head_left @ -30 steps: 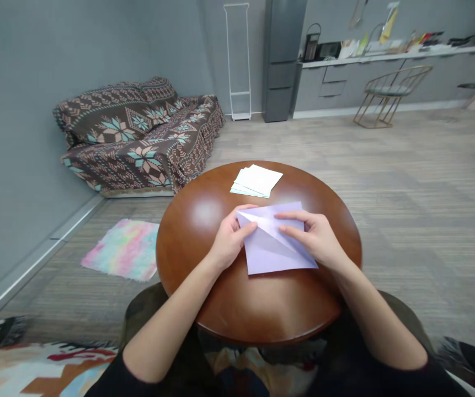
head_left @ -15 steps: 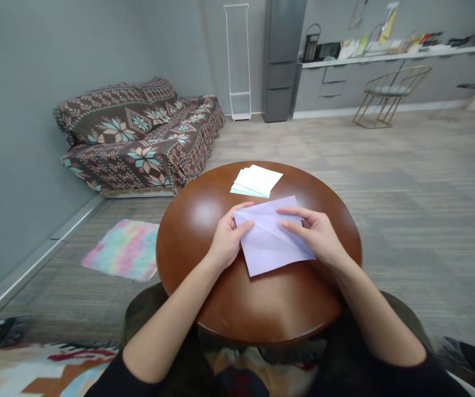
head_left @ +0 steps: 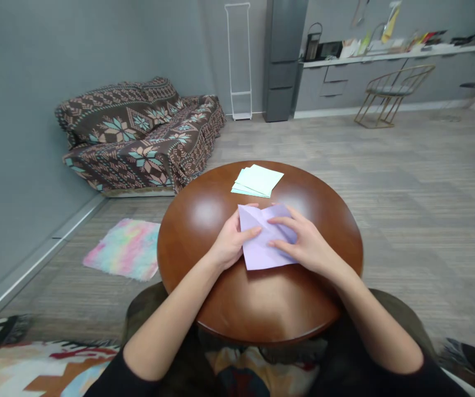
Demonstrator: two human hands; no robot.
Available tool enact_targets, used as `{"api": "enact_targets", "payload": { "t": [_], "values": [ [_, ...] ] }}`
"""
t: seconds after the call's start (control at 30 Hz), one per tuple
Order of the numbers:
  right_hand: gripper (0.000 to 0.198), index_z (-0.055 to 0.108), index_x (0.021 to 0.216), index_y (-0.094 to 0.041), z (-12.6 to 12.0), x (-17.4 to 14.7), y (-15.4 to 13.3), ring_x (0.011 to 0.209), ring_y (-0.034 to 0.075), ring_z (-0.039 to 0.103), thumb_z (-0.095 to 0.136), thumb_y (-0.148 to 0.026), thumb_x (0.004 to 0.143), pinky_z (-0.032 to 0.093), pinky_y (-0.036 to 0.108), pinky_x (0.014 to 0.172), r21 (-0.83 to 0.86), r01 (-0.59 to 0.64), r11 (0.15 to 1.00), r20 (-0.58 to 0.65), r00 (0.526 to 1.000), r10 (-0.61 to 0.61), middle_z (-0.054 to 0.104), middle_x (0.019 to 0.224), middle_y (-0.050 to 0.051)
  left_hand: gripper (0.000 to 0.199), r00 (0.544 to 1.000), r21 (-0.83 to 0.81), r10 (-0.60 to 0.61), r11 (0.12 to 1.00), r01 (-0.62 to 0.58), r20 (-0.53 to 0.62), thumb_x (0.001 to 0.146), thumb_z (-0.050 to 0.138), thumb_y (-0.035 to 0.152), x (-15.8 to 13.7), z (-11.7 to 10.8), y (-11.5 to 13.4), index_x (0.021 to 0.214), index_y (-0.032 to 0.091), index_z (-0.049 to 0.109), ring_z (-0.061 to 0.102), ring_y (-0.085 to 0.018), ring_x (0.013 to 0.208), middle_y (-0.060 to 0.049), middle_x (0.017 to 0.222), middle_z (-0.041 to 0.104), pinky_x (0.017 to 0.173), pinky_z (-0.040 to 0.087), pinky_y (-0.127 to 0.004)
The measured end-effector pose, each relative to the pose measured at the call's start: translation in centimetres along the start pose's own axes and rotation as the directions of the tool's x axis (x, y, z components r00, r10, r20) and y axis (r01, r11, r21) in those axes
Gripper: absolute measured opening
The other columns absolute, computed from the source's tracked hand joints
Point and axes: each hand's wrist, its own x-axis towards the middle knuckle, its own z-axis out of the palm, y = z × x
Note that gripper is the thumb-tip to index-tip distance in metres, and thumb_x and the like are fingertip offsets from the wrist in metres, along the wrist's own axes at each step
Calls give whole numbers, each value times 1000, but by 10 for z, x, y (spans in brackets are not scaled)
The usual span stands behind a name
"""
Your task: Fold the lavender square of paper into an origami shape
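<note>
A square sheet of light purple paper [head_left: 257, 251], marked by diagonal creases, is held just above the round brown table [head_left: 204, 275]. My left hand [head_left: 234, 238] grips its left edge, thumb on top and fingers behind. On the right side, my right hand [head_left: 297, 237] has its thumb and forefinger bent over the sheet's face, with the other fingers partly hidden behind it. The paper's upper edge dips in the middle, so the sheet is bent along its creases. Beyond it lies a small fanned stack of pale green paper sheets [head_left: 257, 179].
A sofa with a patterned cover [head_left: 138, 138] stands at the left behind the table. A fluffy pastel rug [head_left: 123, 248] lies on the floor at left. Farther back are a grey fridge [head_left: 281, 60], a kitchen counter [head_left: 361, 59] and a gold-framed chair [head_left: 392, 91].
My right hand has moved left and inward over the purple paper. The sheet has gone from nearly flat to bent along its creases, and looks narrower.
</note>
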Motion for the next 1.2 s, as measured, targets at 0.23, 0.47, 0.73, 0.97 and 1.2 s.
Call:
{"api": "enact_targets", "payload": {
  "t": [0.23,0.47,0.73,0.97,1.2],
  "values": [
    [18,75,104,-23,1,-1,-1,145,37,39,62,-29,95,33,62,115,-310,126,942,-102,981,-165,41,158,15,50,996,67,84,994,-81,-35,71,87,26,3,1,-3,110,22,57,67,-20,98,-6,116,68,88,52,-33],
    [22,68,96,-24,1,-1,1,130,29,56,47,-22,102,18,69,116,-360,139,922,-94,978,-185,66,134,10,37,938,483,343,831,-276,-53,73,83,37,7,-1,-2,76,18,52,63,-23,106,-8,110,66,92,49,-36],
    [64,53,137,-27,1,-4,-24,150,42,30,76,-48,81,3,76,117,-397,260,880,119,966,-231,37,161,16,28,930,298,303,925,-235,-208,80,78,40,9,-8,-5,93,17,68,65,-21,96,-6,105,70,87,48,-32],
    [31,65,120,-23,23,-6,-35,148,40,35,68,-23,89,-2,77,117,-530,249,811,47,963,-265,49,154,15,27,947,196,243,959,-203,-210,81,78,36,9,-8,-10,96,17,66,67,-18,91,-6,108,72,81,51,-29],
    [15,70,87,-24,19,-3,-18,135,33,53,58,-23,96,9,70,119,-396,172,902,-152,956,-249,65,139,8,29,982,93,164,983,-155,-92,87,70,43,5,0,-4,99,16,74,67,-27,109,-10,114,74,92,53,-36]
  ]
}}
